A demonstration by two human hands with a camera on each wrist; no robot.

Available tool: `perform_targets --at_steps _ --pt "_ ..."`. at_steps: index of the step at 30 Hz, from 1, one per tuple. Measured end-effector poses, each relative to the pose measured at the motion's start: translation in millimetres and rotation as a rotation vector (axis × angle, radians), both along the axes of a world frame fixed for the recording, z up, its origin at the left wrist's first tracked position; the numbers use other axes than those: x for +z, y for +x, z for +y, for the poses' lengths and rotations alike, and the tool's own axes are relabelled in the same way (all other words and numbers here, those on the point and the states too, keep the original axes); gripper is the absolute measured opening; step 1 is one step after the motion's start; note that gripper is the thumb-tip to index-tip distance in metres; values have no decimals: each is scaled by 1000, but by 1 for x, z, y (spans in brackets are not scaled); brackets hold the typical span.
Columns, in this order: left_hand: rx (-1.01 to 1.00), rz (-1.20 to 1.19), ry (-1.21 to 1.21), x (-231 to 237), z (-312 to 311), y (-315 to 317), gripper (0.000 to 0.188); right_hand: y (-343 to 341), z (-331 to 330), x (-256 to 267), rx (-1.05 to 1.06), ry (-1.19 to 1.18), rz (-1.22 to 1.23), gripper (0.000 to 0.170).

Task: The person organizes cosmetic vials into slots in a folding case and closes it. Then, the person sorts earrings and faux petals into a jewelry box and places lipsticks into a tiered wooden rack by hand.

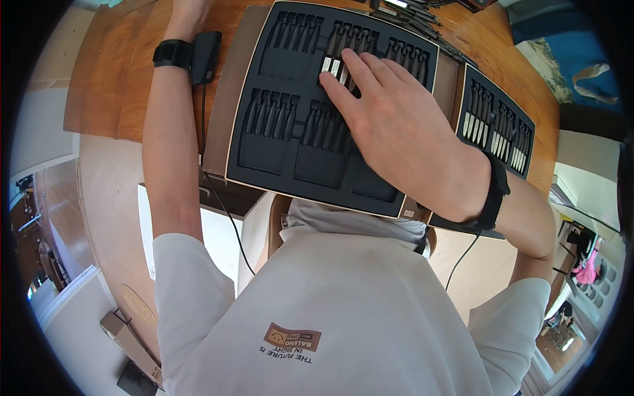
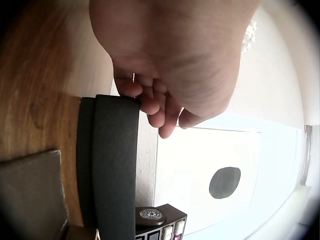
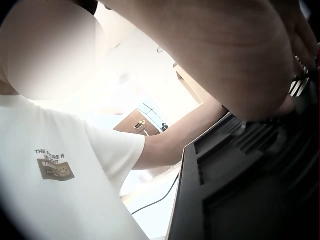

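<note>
My right hand [image 1: 406, 125] reaches over a large black tray [image 1: 267, 155] in the head view. Its thumb and index finger lie on either side of silver-ended pieces [image 1: 335, 67] in the upper middle compartment; the palm hides the rest. Slim black pieces [image 1: 271, 115] fill parts of other compartments. The right wrist view shows the right hand [image 3: 240, 60] low over the dark tray [image 3: 230, 190]. My left hand [image 2: 175, 55] hangs with loosely bent fingers beside a dark block-like object [image 2: 115, 165] in the left wrist view; whether they touch is unclear.
A second tray [image 1: 494, 119] with silver-ended pieces stands on the right of the wooden table [image 1: 139, 72]. Loose dark pieces [image 1: 413, 16] lie beyond the large tray. A black device [image 1: 206, 56] with a cable [image 1: 228, 214] is beside the left wrist.
</note>
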State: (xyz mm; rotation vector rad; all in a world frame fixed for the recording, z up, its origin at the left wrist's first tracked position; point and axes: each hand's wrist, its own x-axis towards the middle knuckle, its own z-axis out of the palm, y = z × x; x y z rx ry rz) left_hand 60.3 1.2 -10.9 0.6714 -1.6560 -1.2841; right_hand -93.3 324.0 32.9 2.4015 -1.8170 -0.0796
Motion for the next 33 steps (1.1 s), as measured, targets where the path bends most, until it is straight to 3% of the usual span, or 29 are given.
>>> perform_targets --at_steps 11,14,18,21,26,28,30,33 --pt "-57 41 20 -15 -24 6 29 -26 -7 9 67 77 -263 46" --pt "-79 46 38 -23 -39 9 31 -32 -10 4 110 -18 -227 46" --pt "-37 29 -6 1 -1 -3 32 -33 -18 9 115 38 -235 44" --pt "-65 45 27 -8 -17 3 25 -34 -25 10 112 72 -218 41" --pt "-52 26 39 -16 -25 7 31 -44 -33 12 189 73 -230 33" --pt "-64 26 17 -10 -17 3 30 -64 -38 21 126 125 -277 29" --pt "-24 23 60 -10 -18 4 30 -89 -49 18 77 -14 -583 26" --pt "-44 33 61 -10 -17 4 30 -136 -57 9 -109 -139 -424 20"
